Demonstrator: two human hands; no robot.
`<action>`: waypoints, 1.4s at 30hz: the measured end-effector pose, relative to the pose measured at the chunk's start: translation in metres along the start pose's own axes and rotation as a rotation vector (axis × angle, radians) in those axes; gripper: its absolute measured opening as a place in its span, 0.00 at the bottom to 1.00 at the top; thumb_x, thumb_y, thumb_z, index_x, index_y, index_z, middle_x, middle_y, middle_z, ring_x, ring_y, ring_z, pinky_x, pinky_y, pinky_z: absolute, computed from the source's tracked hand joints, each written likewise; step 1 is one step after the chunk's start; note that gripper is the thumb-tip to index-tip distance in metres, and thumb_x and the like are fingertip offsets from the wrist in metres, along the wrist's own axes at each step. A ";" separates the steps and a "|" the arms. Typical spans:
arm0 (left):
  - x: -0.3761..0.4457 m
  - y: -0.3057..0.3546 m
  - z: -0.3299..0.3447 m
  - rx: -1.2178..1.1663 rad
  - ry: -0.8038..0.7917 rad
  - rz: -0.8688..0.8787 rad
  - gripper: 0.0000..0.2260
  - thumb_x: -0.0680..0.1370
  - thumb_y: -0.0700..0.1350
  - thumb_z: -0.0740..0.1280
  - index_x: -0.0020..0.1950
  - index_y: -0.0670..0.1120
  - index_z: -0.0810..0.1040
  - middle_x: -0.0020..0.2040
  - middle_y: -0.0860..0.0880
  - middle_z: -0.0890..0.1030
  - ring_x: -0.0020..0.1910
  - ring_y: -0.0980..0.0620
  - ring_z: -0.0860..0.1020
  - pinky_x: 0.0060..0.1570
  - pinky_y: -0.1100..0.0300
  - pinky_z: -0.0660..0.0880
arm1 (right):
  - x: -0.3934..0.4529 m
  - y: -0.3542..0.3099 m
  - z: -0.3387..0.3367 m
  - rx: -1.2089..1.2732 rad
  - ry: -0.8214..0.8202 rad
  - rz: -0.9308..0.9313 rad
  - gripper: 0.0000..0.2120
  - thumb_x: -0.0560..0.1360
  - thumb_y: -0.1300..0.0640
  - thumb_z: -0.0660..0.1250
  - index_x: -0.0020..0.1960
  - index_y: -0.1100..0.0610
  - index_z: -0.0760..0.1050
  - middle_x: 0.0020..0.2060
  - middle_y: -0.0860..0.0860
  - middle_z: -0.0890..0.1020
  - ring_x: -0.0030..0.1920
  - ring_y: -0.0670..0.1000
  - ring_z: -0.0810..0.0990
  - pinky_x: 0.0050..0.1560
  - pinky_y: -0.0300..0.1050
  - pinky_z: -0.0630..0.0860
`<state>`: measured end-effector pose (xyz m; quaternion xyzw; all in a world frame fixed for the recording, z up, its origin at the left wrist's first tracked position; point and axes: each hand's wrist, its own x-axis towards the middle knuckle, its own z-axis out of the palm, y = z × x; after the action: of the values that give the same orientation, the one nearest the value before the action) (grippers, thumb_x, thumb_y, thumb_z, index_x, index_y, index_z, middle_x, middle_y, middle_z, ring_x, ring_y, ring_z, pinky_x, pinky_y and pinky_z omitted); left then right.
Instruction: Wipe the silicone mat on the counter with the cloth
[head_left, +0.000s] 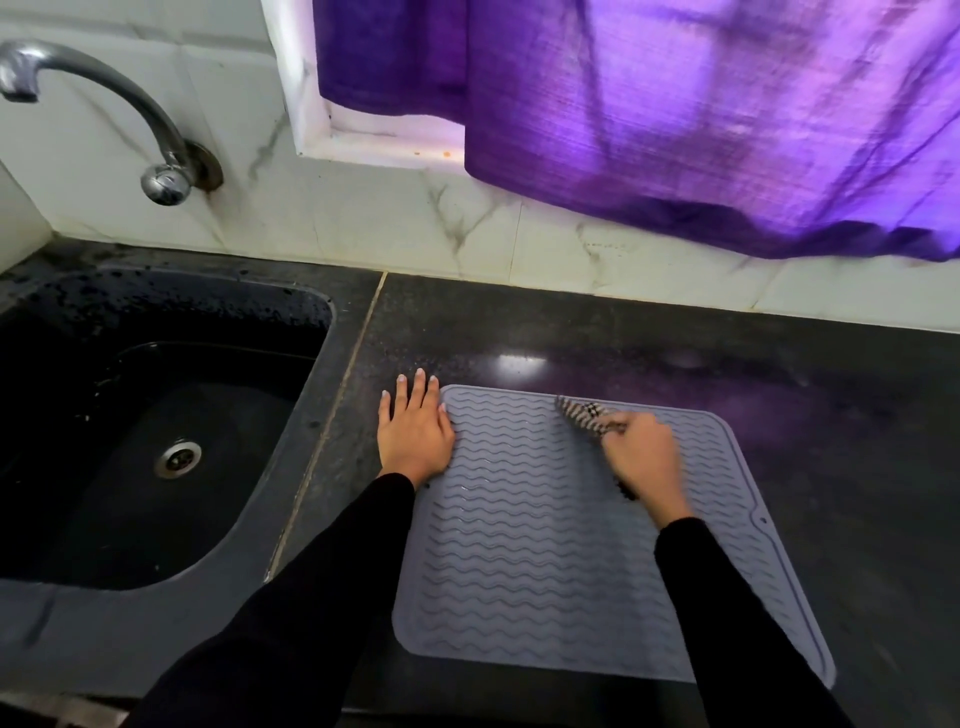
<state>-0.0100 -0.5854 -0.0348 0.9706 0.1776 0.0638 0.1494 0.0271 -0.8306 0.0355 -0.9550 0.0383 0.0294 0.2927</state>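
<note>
1. Grey wavy-ribbed silicone mat (545, 545) lies on the black counter (779, 374), lower centre
2. Left hand (415, 434) rests flat, fingers spread, on its upper left corner
3. Right hand (644, 457), blurred, grips a checked cloth (584, 415) near the mat's top edge

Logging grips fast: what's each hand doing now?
Left hand: open, flat on the mat's edge.
Right hand: closed on the cloth.

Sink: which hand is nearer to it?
Left. The left hand lies flat at the mat's left edge, just right of the sink. The right hand grips the cloth farther right, over the mat.
</note>
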 end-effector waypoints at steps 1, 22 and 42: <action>0.000 0.000 0.000 0.000 0.001 -0.002 0.30 0.75 0.53 0.41 0.76 0.46 0.57 0.77 0.48 0.55 0.76 0.46 0.50 0.73 0.48 0.45 | 0.002 -0.005 -0.007 0.249 0.012 0.090 0.12 0.68 0.49 0.64 0.48 0.50 0.82 0.42 0.55 0.84 0.49 0.58 0.81 0.49 0.47 0.75; 0.000 0.001 0.000 -0.037 0.018 -0.019 0.22 0.81 0.49 0.49 0.76 0.47 0.58 0.77 0.50 0.55 0.76 0.48 0.50 0.74 0.49 0.45 | -0.026 -0.025 0.005 -0.005 -0.091 -0.150 0.20 0.69 0.63 0.61 0.53 0.44 0.80 0.49 0.52 0.84 0.52 0.56 0.81 0.52 0.47 0.77; 0.000 0.001 0.000 -0.066 0.041 -0.018 0.22 0.81 0.49 0.50 0.75 0.47 0.59 0.77 0.49 0.57 0.76 0.48 0.51 0.74 0.49 0.46 | -0.037 0.026 0.038 -0.420 -0.046 -0.464 0.34 0.72 0.31 0.49 0.74 0.46 0.58 0.74 0.48 0.60 0.75 0.51 0.55 0.74 0.52 0.49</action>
<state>-0.0094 -0.5868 -0.0347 0.9620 0.1872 0.0883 0.1780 -0.0136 -0.8281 -0.0076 -0.9769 -0.1942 -0.0094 0.0887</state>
